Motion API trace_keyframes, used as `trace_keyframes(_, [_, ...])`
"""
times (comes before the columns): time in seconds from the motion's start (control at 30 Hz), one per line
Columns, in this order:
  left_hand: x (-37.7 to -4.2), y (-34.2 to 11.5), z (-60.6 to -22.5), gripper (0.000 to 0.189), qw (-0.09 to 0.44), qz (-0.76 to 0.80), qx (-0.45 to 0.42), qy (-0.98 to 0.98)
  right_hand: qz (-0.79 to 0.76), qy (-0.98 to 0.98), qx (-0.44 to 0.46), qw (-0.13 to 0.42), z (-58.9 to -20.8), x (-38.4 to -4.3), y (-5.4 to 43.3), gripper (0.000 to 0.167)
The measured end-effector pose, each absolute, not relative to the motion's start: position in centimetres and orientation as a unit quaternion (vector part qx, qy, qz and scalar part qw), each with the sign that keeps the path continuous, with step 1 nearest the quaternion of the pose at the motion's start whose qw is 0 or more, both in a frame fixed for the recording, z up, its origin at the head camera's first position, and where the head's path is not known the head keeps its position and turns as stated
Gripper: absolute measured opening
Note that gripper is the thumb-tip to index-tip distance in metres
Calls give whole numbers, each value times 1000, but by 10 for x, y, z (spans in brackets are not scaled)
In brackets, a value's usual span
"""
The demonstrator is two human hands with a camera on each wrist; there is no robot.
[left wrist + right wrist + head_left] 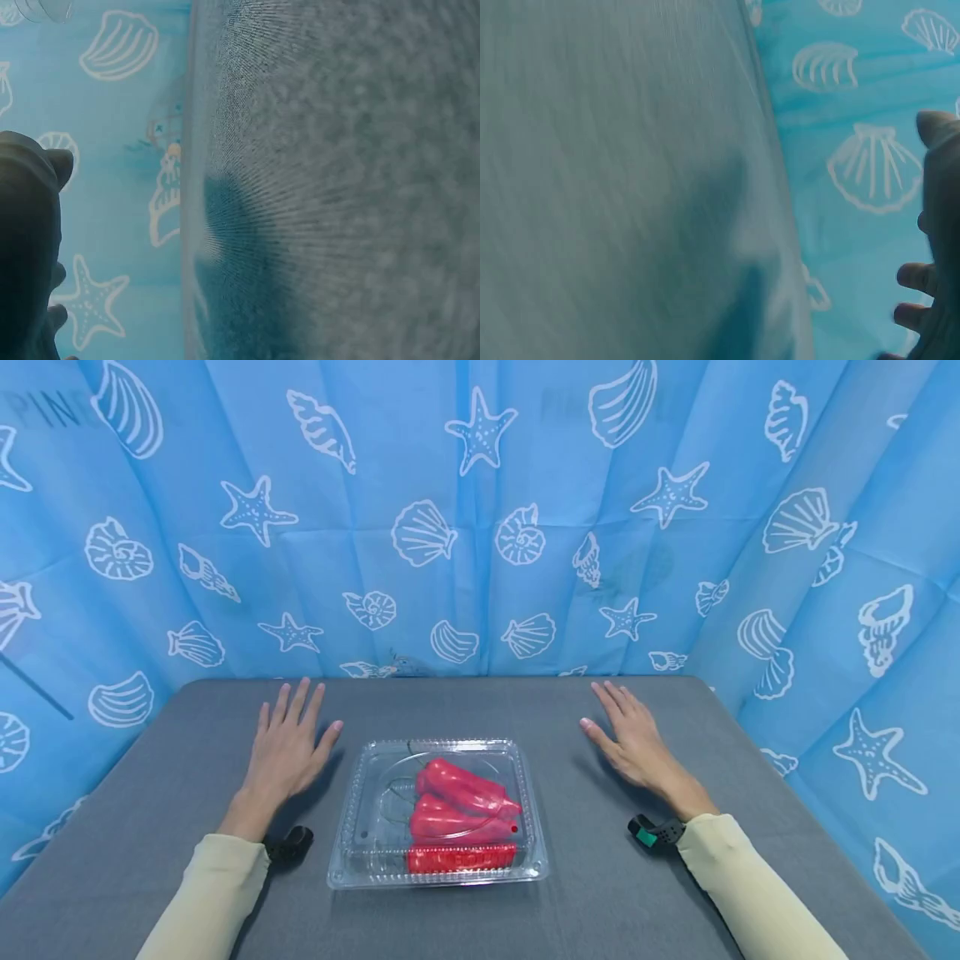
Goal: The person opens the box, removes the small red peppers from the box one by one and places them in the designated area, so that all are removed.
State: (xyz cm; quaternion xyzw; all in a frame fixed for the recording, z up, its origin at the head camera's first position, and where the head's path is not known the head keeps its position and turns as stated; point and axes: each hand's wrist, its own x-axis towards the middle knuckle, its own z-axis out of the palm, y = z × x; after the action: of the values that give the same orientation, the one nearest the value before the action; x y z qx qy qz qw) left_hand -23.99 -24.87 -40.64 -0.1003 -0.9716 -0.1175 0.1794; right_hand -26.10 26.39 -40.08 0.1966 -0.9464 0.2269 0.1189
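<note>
A clear plastic clamshell box (438,814) with a ridged rim lies in the middle of the table, its lid down. Inside, on the right half, are red peppers (457,785) with thin stems, seen through the lid. To the left of the box is my left hand (285,756), palm down with fingers spread and nothing in it. My right hand (633,739) is on the other side, fingers extended towards the far edge, also holding nothing. Both hands are apart from the box. Each wrist view shows part of its hand, dark at the frame's outer side.
The table (585,893) has a grey cloth top. Behind it and along both sides hangs a blue curtain (480,568) printed with white shells and starfish. Each wrist wears a black band (656,832) near the pale sleeve.
</note>
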Motion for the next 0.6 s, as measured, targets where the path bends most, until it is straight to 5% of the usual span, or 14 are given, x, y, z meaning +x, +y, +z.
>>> trace_keyframes(0.4, [-239,-235,-411,68,151,-230,-143,-951,417,-882,216,45,-409,-245,226,56])
trace_keyframes(0.6, [-239,-229,-414,64,122,-322,-149,-927,532,-812,236,-46,-414,-245,213,56])
